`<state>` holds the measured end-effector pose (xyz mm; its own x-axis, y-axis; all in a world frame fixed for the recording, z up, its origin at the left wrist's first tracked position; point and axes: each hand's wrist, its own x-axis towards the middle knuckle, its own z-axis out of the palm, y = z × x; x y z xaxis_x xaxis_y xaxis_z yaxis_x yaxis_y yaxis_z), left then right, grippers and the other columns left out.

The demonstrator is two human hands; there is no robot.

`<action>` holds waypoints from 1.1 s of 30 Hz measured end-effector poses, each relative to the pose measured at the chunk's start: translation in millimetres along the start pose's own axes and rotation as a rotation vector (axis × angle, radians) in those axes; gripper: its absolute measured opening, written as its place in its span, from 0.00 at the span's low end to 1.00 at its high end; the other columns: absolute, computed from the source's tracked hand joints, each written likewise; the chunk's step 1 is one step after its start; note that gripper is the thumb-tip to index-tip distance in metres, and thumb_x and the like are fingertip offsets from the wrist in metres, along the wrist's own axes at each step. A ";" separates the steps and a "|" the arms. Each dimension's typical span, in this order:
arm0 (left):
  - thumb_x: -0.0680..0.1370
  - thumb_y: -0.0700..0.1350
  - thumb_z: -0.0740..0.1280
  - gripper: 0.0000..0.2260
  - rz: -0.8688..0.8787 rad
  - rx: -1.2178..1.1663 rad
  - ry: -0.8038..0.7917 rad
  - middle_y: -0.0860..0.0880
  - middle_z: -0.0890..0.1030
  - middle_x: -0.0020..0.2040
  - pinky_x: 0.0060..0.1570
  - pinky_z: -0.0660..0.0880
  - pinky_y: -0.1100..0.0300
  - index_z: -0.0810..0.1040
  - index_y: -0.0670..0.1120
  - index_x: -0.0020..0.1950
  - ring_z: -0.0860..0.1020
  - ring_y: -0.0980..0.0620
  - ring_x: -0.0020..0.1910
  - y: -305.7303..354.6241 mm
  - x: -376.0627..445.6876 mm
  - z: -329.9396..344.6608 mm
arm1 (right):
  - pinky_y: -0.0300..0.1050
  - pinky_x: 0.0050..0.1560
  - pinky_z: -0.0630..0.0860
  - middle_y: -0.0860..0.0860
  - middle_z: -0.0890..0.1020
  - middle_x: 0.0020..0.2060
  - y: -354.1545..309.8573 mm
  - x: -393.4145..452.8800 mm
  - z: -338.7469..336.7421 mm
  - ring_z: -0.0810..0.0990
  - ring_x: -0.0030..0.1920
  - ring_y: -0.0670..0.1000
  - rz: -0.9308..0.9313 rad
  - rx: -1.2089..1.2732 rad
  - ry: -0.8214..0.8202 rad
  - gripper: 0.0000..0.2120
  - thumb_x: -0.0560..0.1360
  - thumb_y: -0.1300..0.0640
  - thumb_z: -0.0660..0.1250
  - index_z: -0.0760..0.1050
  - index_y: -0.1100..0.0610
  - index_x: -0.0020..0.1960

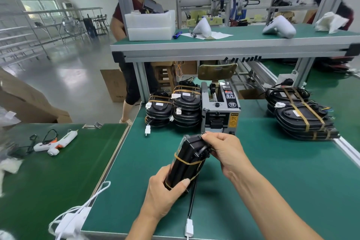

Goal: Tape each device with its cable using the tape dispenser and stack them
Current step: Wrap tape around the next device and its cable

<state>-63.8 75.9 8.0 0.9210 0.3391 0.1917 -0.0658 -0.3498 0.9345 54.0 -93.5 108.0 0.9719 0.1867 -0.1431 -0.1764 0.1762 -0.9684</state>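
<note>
At 6 o'clock on the green mat (272, 191) I am holding 1 black device (187, 163) tilted on its edge, raised just off the surface, right in front of the tape dispenser (221, 107). My left hand (165, 193) is gripping its near end, thumb across the top, fingers curled under. My right hand (224, 152) is pinching the far end where the coiled cable is bunched, looking like it is pressing tape down there. The hands are apart, 1 at each end.

Progress, judging by layout: 2 amber tape bands are already wrapping this unit, so I am guessing it is near finished and stacking comes next. Its cable tail (191, 206) is still hanging loose toward 6 o'clock, ending in a white connector (189, 229) at the mat edge; whether that needs tucking I cannot tell.

At 11 o'clock, left of the dispenser, 2 stacks of taped units (173, 107) are sitting touching each other. At 2 o'clock another pile (300, 115) is lying, also showing amber bands, so I cannot tell which side is done work. I cannot see untaped units.

Materials: the devices are glossy black moulded plastic, rounded teardrop shells with white labels. The tape is thin, amber, translucent. The dispenser is a boxy grey metal body with a black panel and a yellow warning sticker. The mat is matte rubbery green, aluminium-edged.

Off task, at 9 o'clock, a white glue gun (58, 141) is lying on the neighbouring mat.
</note>
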 end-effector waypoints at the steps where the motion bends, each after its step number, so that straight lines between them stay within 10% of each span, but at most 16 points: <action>1: 0.67 0.64 0.75 0.21 0.001 0.001 -0.002 0.58 0.85 0.41 0.42 0.74 0.68 0.85 0.53 0.53 0.80 0.61 0.38 -0.1 0.1 0.1 | 0.50 0.61 0.76 0.50 0.89 0.42 0.0 0.1 0.0 0.83 0.46 0.47 -0.001 0.001 0.003 0.10 0.74 0.62 0.76 0.87 0.57 0.34; 10: 0.67 0.65 0.75 0.18 0.003 0.028 0.008 0.61 0.84 0.41 0.40 0.73 0.70 0.84 0.56 0.51 0.80 0.61 0.38 0.0 0.2 0.2 | 0.43 0.46 0.73 0.51 0.83 0.30 -0.4 -0.2 1.9 0.78 0.30 0.42 -0.055 -0.070 0.012 0.13 0.74 0.64 0.74 0.84 0.56 0.31; 33: 0.67 0.66 0.75 0.22 -0.016 0.013 -0.005 0.54 0.85 0.42 0.42 0.76 0.65 0.85 0.54 0.54 0.81 0.58 0.39 2.7 -0.9 -0.2 | 0.36 0.36 0.68 0.44 0.78 0.30 -0.4 8.8 -0.2 0.74 0.30 0.42 0.044 -0.135 0.009 0.08 0.76 0.54 0.77 0.79 0.55 0.43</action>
<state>-64.8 74.8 10.4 0.9239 0.3404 0.1749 -0.0457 -0.3558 0.9334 62.6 -92.1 107.1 0.9653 0.1826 -0.1870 -0.1966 0.0358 -0.9798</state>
